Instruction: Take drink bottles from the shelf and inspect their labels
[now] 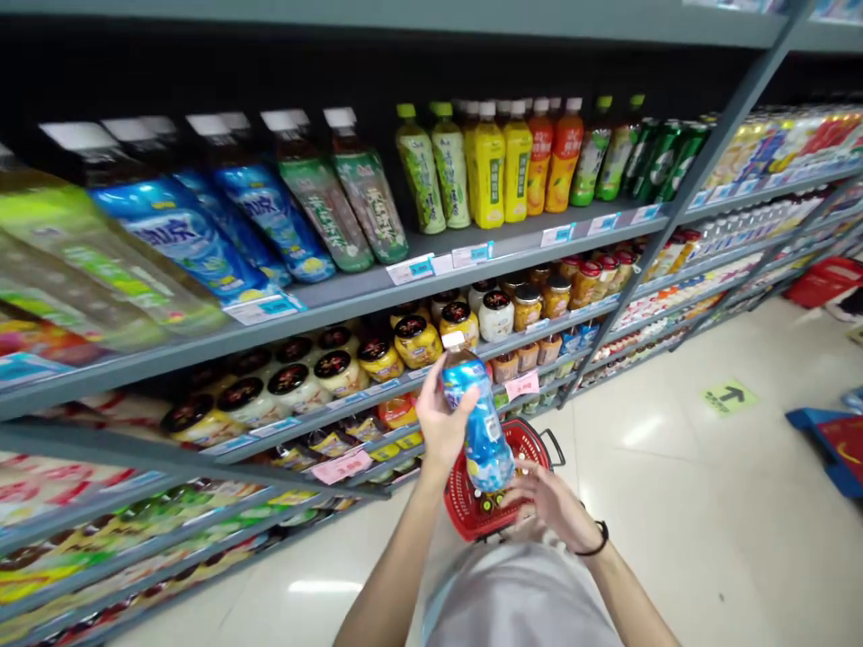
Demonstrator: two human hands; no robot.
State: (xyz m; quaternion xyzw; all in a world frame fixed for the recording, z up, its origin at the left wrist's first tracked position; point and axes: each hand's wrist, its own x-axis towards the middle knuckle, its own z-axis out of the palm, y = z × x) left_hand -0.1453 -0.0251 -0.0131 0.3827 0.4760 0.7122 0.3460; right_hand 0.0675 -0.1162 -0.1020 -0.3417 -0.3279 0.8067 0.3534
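A large blue-labelled drink bottle with a white cap is tilted in front of me, dark liquid showing near its neck. My left hand is wrapped round its upper part, thumb across the label. By the bottle's base is my right hand, fingers apart and stretched out; whether the fingertips touch the bottle I cannot tell. Below both hands stands a red shopping basket with a black handle, a few dark-capped items inside it. The bottle hides much of the basket.
On the upper shelf to the left stand more blue-labelled bottles, green-labelled ones and yellow and orange drinks. Jars line the shelf beneath. The tiled floor carries an arrow sign; a blue-edged object is at the right.
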